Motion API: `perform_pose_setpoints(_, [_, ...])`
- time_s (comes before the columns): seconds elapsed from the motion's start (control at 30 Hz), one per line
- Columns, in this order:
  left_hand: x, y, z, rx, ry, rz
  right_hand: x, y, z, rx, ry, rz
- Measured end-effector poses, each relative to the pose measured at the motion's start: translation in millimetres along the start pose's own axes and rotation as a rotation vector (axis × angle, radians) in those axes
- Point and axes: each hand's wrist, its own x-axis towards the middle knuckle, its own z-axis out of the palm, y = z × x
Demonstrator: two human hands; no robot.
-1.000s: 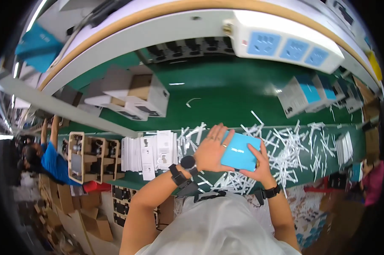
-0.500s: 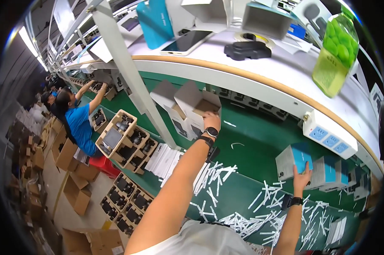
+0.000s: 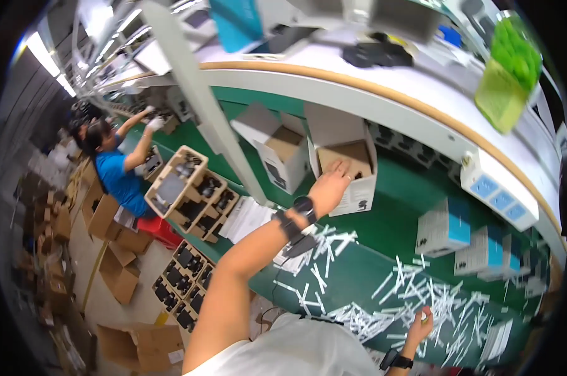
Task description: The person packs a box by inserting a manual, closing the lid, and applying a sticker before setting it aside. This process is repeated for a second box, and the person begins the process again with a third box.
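My left hand (image 3: pixel 332 187) reaches over the front of an open white box (image 3: pixel 360 199). Its fingers lie stretched out on the brown cardboard insert (image 3: pixel 352 154) inside. Close by on the left stands a second open white box (image 3: pixel 284 170), also with a brown insert. My right hand (image 3: pixel 420 327) is low over loose white paper strips (image 3: pixel 365 323) on the green bench, fingers curled; whatever sits at its fingertips is too small to make out. Beyond it stands a closed white and blue box (image 3: pixel 443 229), untouched.
More closed boxes (image 3: pixel 487 250) line the right. A shelf (image 3: pixel 333 78) with a green bottle (image 3: pixel 509 75) overhangs the bench, and a metal post (image 3: pixel 208 100) rises at left. Moulded trays of dark parts (image 3: pixel 189 194) stand beside a stack of white paper (image 3: pixel 249 219). A co-worker in blue (image 3: pixel 120 178) sits beyond.
The open box under my left hand has shifted right, away from its neighbour, and my fingers are now inside it. My right hand has let go of the closed box and moved down to the strips.
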Motion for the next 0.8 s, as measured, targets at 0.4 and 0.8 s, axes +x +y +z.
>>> perform_pose_setpoints(0.4, [-97, 150, 40, -0.29, -0.242, 0.188, -13, -156, 96, 0.256, -0.307, -0.056])
perform_pose_setpoints(0.8, [-289, -34, 22, 0.452, -0.769, -1.077, 6, -164, 103, -0.057, -0.333, 0.011])
